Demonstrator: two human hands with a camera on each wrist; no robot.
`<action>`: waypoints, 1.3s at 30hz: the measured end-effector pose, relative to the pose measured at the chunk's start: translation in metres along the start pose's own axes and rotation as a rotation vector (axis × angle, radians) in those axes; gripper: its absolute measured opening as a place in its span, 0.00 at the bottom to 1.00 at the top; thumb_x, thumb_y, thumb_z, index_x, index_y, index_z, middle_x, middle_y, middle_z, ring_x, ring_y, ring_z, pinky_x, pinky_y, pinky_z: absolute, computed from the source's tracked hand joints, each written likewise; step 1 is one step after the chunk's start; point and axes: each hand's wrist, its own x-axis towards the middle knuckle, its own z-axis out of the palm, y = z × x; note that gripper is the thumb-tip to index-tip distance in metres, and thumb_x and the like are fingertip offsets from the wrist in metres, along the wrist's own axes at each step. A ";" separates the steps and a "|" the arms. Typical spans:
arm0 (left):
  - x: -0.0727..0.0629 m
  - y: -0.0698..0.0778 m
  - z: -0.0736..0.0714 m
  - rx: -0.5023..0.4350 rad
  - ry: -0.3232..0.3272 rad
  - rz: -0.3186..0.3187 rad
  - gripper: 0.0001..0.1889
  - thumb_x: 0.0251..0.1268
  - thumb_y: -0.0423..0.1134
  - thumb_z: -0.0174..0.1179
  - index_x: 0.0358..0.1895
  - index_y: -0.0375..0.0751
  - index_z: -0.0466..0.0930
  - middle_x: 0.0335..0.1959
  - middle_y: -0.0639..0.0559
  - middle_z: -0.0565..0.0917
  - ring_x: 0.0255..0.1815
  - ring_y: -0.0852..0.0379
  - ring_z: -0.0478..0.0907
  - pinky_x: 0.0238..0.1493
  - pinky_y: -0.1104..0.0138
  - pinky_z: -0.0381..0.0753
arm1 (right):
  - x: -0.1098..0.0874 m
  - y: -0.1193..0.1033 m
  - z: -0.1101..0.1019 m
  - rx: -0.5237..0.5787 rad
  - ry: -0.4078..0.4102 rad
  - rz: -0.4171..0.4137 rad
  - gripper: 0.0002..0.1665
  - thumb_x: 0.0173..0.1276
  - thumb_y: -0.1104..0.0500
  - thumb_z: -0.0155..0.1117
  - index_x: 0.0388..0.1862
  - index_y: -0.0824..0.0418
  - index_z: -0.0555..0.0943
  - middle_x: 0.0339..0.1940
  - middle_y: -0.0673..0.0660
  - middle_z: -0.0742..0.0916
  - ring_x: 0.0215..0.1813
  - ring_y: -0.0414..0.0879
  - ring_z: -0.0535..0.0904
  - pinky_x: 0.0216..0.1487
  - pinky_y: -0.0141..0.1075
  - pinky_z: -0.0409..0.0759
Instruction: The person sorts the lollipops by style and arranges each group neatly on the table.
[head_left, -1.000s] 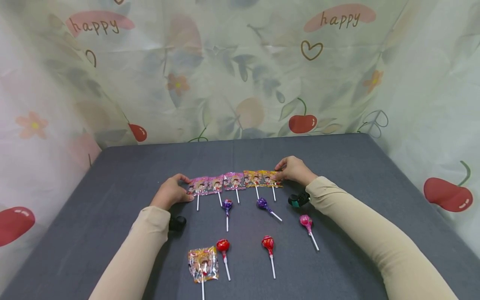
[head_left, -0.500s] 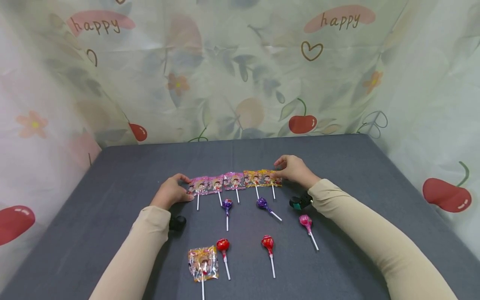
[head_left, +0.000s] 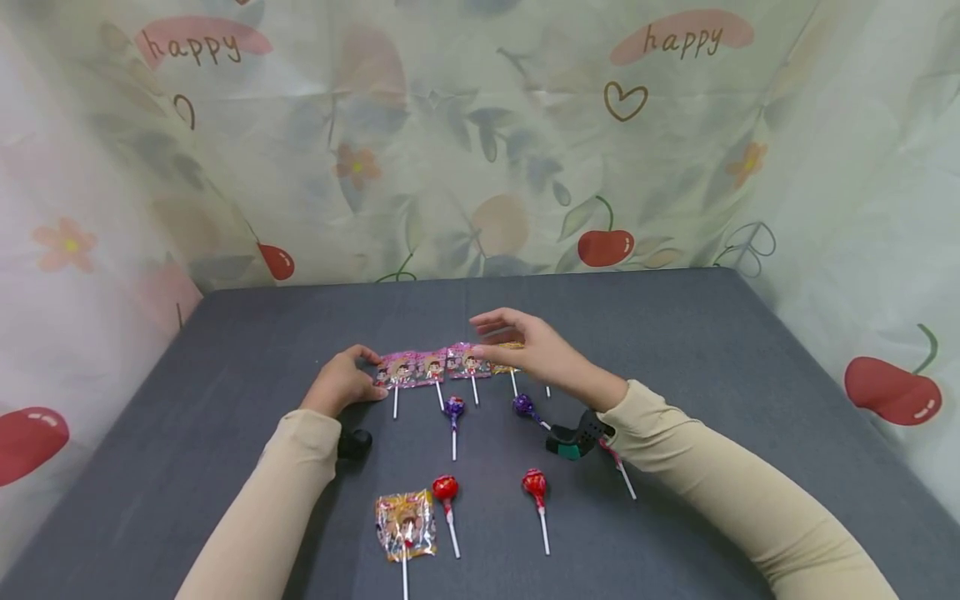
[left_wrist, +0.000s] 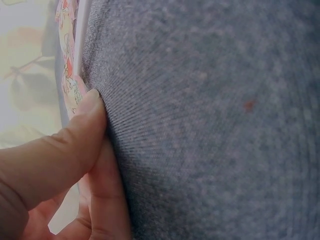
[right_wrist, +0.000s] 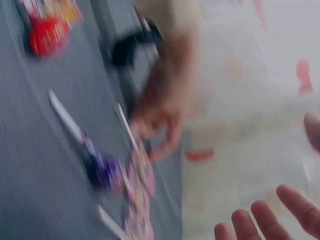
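Note:
Flat lollipops in pink wrappers (head_left: 431, 368) lie side by side on the dark grey table, sticks toward me. My left hand (head_left: 341, 383) holds the left end of this row, thumb at the lower corner of the outermost pink lollipop (head_left: 397, 372) and index finger at its upper corner. In the left wrist view the thumb (left_wrist: 90, 107) meets the wrapper's edge. My right hand (head_left: 532, 350) hovers over the row's right part, fingers extended and holding nothing. It hides most of the yellow-wrapped lollipops (head_left: 513, 383) there. In the right wrist view its fingers (right_wrist: 265, 220) are spread.
Nearer me lie round lollipops: two purple ones (head_left: 453, 408), two red ones (head_left: 534, 482) and a pink one (head_left: 617, 458) partly behind the right wrist's camera (head_left: 577, 437). A yellow-wrapped flat lollipop (head_left: 406, 525) lies at the front. A patterned curtain (head_left: 450, 183) surrounds the table.
My right hand has left the row's right-end yellow lollipop and moved left above the row, its fingers straightening. The left hand stays at the left end.

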 end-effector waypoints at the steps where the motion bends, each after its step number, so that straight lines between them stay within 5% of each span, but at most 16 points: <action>1: 0.000 0.000 0.000 -0.001 0.000 -0.002 0.28 0.56 0.34 0.70 0.60 0.45 0.70 0.41 0.42 0.73 0.39 0.48 0.70 0.40 0.59 0.66 | -0.002 -0.004 0.007 0.014 -0.031 -0.026 0.27 0.67 0.54 0.66 0.63 0.56 0.74 0.62 0.57 0.79 0.62 0.53 0.76 0.57 0.47 0.77; 6: 0.001 0.000 0.001 0.004 0.012 -0.007 0.28 0.56 0.34 0.70 0.60 0.45 0.70 0.44 0.40 0.73 0.40 0.47 0.70 0.40 0.59 0.67 | -0.010 -0.018 0.043 0.072 -0.180 -0.103 0.29 0.64 0.59 0.69 0.64 0.59 0.73 0.62 0.56 0.78 0.62 0.50 0.76 0.61 0.44 0.75; 14: 0.002 -0.001 0.002 0.003 0.027 -0.005 0.28 0.56 0.33 0.69 0.60 0.45 0.71 0.38 0.42 0.74 0.36 0.48 0.70 0.38 0.60 0.67 | -0.017 -0.021 0.090 0.078 -0.361 -0.064 0.29 0.62 0.58 0.71 0.61 0.59 0.75 0.60 0.55 0.80 0.62 0.48 0.76 0.61 0.34 0.73; 21: 0.001 -0.001 0.003 0.020 0.033 0.003 0.27 0.56 0.34 0.70 0.60 0.44 0.71 0.39 0.43 0.75 0.38 0.48 0.71 0.41 0.58 0.68 | -0.024 -0.009 0.119 -0.188 -0.409 -0.071 0.29 0.56 0.50 0.75 0.55 0.56 0.80 0.51 0.48 0.82 0.53 0.36 0.77 0.56 0.27 0.73; 27: 0.002 -0.001 0.002 0.024 0.027 0.006 0.28 0.56 0.34 0.70 0.60 0.44 0.71 0.39 0.43 0.75 0.38 0.48 0.71 0.41 0.58 0.68 | -0.028 -0.006 0.130 -0.417 -0.423 -0.180 0.28 0.55 0.44 0.74 0.52 0.55 0.82 0.46 0.48 0.83 0.47 0.34 0.74 0.52 0.23 0.69; 39: 0.001 -0.001 0.001 0.018 0.020 0.023 0.28 0.55 0.34 0.70 0.59 0.43 0.71 0.40 0.42 0.76 0.39 0.48 0.71 0.44 0.57 0.68 | -0.032 -0.007 0.139 -0.647 -0.397 -0.166 0.34 0.45 0.38 0.78 0.51 0.48 0.81 0.45 0.44 0.78 0.42 0.35 0.68 0.43 0.24 0.67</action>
